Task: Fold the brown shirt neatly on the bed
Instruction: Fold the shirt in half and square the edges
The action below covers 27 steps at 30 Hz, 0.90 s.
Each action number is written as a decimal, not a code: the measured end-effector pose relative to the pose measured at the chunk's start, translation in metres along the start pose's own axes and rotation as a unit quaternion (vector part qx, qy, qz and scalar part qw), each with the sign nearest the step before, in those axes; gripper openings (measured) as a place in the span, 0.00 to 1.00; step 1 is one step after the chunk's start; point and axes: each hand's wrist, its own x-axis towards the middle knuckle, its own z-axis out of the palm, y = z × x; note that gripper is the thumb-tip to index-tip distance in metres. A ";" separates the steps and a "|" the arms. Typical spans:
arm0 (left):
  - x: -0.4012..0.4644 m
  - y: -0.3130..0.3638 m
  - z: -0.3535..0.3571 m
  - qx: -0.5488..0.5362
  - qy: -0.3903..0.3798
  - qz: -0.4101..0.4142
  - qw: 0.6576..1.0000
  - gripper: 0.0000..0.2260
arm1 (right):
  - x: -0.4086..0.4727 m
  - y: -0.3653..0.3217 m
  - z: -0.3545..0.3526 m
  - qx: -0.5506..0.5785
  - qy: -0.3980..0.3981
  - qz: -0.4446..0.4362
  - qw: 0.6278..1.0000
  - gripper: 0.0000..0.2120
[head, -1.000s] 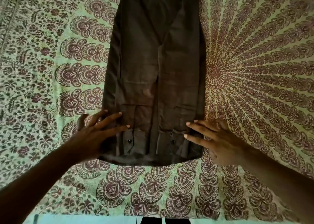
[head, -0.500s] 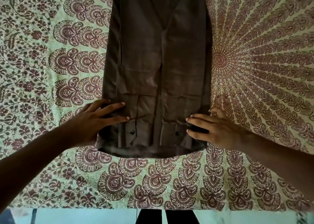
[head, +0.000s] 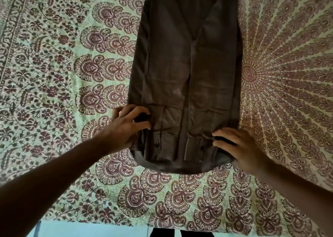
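Fingers of two hands, left [head: 126, 127] and right [head: 241, 146], pinch one brown shirt [head: 185, 74].

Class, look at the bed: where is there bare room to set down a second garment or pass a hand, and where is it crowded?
Free: the patterned bedspread left of the brown shirt, the sunburst area to its right, and the strip between the shirt's near hem and the bed's edge. Crowded: the shirt's near corners, where the left hand and right hand grip the fabric.
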 end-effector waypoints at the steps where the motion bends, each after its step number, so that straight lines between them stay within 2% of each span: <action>1: 0.002 0.002 -0.001 -0.028 0.018 -0.015 0.999 0.24 | 0.001 -0.002 -0.003 0.053 0.003 0.035 0.998 0.35; 4: 0.011 0.000 -0.010 -0.105 0.055 -0.049 0.992 0.23 | 0.011 -0.004 -0.015 0.232 0.028 0.136 0.963 0.29; 7: 0.027 -0.008 -0.034 -0.222 0.059 -0.082 0.970 0.22 | 0.024 -0.002 -0.036 0.320 0.064 0.202 0.924 0.23; 9: 0.048 -0.010 -0.058 -0.324 0.046 -0.085 0.941 0.16 | 0.039 0.005 -0.053 0.373 0.091 0.221 0.897 0.22; 11: 0.073 -0.012 -0.078 -0.416 0.089 -0.099 0.899 0.13 | 0.059 0.019 -0.068 0.437 0.117 0.229 0.862 0.24; 13: 0.102 -0.021 -0.088 -0.444 0.135 -0.153 0.872 0.15 | 0.085 0.041 -0.081 0.474 0.152 0.251 0.830 0.25; 17: 0.167 -0.050 -0.093 -0.504 0.170 -0.198 0.823 0.08 | 0.157 0.093 -0.100 0.423 0.254 0.301 0.816 0.26; 18: 0.184 -0.060 -0.091 -0.505 0.177 -0.229 0.813 0.11 | 0.175 0.110 -0.100 0.411 0.270 0.310 0.813 0.24; 20: 0.211 -0.075 -0.085 -0.518 0.186 -0.294 0.782 0.15 | 0.206 0.140 -0.095 0.399 0.268 0.335 0.810 0.16; 21: 0.222 -0.085 -0.078 -0.521 0.184 -0.323 0.769 0.15 | 0.219 0.155 -0.090 0.387 0.249 0.350 0.816 0.12; 24: 0.240 -0.099 -0.073 -0.516 0.174 -0.395 0.740 0.07 | 0.242 0.180 -0.078 0.369 0.218 0.411 0.804 0.19; 26: 0.246 -0.100 -0.078 -0.529 0.197 -0.401 0.721 0.07 | 0.248 0.180 -0.077 0.346 0.224 0.424 0.806 0.21; 27: 0.248 -0.098 -0.081 -0.532 0.203 -0.392 0.723 0.08 | 0.249 0.180 -0.078 0.334 0.228 0.426 0.809 0.21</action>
